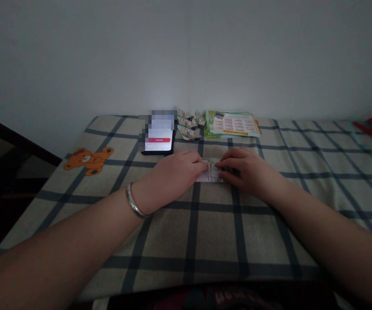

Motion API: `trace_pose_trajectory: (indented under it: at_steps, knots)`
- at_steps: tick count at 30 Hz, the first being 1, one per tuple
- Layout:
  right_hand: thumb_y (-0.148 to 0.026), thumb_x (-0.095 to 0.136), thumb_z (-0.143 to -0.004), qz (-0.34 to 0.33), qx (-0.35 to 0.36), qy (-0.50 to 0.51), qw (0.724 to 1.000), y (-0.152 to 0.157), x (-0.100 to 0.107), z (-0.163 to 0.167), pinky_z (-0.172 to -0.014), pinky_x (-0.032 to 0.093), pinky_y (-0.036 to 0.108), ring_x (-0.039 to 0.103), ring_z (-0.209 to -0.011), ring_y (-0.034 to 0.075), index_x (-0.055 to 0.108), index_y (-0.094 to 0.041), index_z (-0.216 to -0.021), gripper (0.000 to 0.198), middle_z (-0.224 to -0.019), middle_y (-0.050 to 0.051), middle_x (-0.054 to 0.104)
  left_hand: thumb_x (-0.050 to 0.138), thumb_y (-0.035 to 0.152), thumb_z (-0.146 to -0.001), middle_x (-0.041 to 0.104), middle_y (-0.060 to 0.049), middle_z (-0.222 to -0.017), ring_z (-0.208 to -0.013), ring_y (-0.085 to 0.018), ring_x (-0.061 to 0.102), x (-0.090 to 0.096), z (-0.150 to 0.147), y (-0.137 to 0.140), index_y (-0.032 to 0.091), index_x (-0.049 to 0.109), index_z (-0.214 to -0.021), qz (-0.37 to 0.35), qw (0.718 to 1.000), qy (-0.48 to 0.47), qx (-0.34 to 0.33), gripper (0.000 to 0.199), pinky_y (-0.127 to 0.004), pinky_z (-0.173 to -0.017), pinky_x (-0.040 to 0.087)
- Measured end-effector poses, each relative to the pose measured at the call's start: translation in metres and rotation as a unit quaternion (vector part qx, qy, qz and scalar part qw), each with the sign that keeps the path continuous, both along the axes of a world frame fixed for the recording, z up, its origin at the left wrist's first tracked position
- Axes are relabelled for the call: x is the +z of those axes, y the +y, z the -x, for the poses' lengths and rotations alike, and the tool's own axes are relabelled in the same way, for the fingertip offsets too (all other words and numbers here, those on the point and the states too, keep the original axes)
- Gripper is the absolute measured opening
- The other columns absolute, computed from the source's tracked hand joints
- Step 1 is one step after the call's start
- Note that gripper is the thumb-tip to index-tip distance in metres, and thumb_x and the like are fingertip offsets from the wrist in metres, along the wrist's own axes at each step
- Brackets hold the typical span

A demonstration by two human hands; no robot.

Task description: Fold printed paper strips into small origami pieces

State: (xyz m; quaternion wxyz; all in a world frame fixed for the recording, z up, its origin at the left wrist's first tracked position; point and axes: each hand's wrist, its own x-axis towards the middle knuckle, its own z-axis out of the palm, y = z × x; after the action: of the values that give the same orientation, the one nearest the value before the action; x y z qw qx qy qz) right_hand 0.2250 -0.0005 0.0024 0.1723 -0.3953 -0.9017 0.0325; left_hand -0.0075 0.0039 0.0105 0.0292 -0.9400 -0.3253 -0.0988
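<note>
Head view shows me fingers (201, 167) of both hands on a small paper (207, 173), which lies on the checked cloth (218, 237) between them. My left hand (176, 172) is palm down, fingers bunched over the paper's left end; I cannot tell whether they pinch it. My right hand (248, 170) arches over the other end, thumb and forefinger a narrow gap apart; whether they grip, I cannot tell. Both forearms (76, 237) slant inward from the lower corners, a bangle (133, 201) round the left wrist. Beyond sit a phone (160, 132), folded papers (189, 131) and a card stack (234, 125); a bear (90, 161) lies leftward.
</note>
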Motion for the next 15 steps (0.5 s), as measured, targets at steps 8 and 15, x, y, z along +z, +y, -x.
trace_pose_trajectory:
  at_steps: [8, 15]
  knots:
    - [-0.029, 0.053, -0.094, -0.055, -0.026, -0.094, 0.994, -0.013, 0.006, 0.011, -0.082, 0.048, 0.040, 0.058, -0.093, 0.027, 0.070, -0.016, -0.097, 0.022, -0.099, 0.012, 0.066, 0.057, 0.023, -0.091, 0.061, -0.009, -0.108, -0.095, -0.024, 0.059, 0.003, 0.003, -0.011, 0.018, 0.063, -0.102, -0.034, 0.999, 0.031, -0.016, 0.014, -0.038, -0.082, 0.051]
    - [-0.026, 0.053, -0.094, -0.051, -0.023, -0.079, 0.995, -0.010, 0.002, 0.010, -0.082, 0.047, 0.039, 0.058, -0.092, 0.026, 0.069, -0.016, -0.094, 0.019, -0.096, 0.012, 0.067, 0.048, 0.011, -0.091, 0.059, -0.009, -0.122, -0.104, -0.022, 0.061, 0.008, 0.007, -0.014, 0.019, 0.059, -0.118, 0.000, 0.998, 0.046, -0.041, 0.030, -0.037, -0.089, 0.051]
